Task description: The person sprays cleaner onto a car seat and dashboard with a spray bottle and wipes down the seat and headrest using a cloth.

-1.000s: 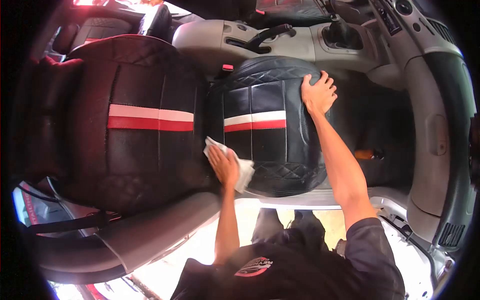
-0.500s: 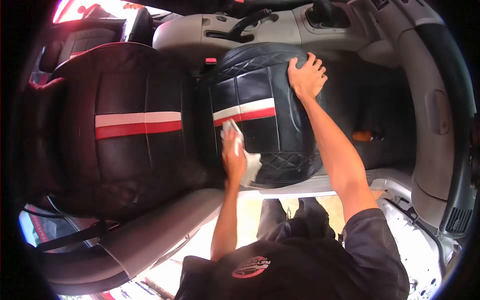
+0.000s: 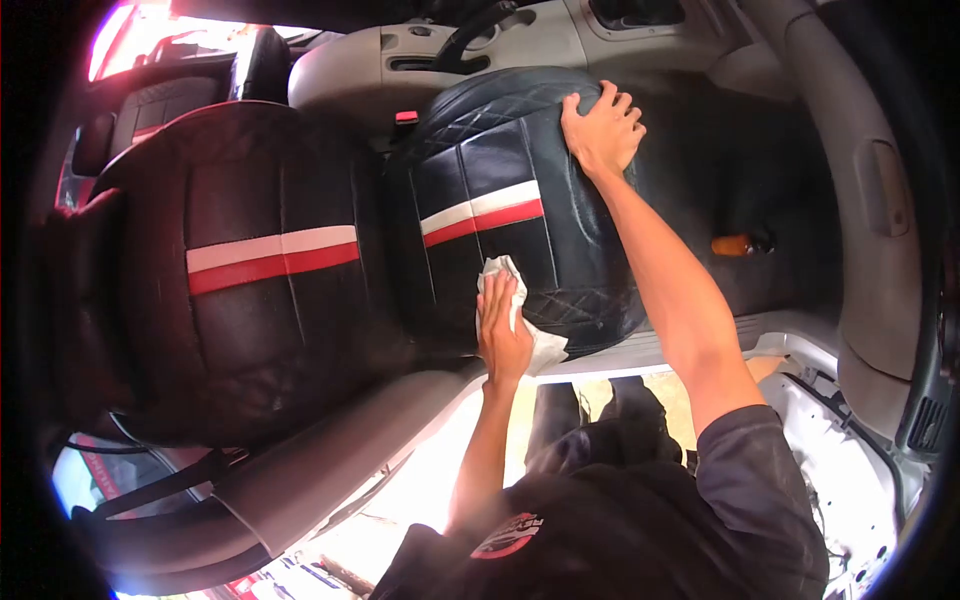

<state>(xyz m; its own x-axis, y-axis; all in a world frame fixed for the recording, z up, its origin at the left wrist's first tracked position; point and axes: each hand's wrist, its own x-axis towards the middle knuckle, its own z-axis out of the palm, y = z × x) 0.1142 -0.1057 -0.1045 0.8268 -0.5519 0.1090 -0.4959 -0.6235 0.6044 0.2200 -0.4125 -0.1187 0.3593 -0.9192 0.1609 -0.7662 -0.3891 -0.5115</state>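
Black seat (image 3: 495, 215) under cloth (image 3: 545, 347), orange bottle (image 3: 734, 245) on floor (image 3: 725, 165)

The seat cushion (image 3: 490, 165) lies in the middle, with the backrest (image 3: 235, 200) to its left and the dashboard (image 3: 865, 270) well apart on the right. The console (image 3: 545, 45) runs along the far side, with the handbrake (image 3: 465, 38) on it; a buckle (image 3: 405, 118) sits where cushion and backrest meet at the far side. The right hand (image 3: 605, 133) rests on the cushion's far right corner; the left hand (image 3: 506, 325) lies over a cloth (image 3: 545, 349) on its near part. Between cushion and dashboard, an object (image 3: 732, 245) lies on the floor (image 3: 770, 170).
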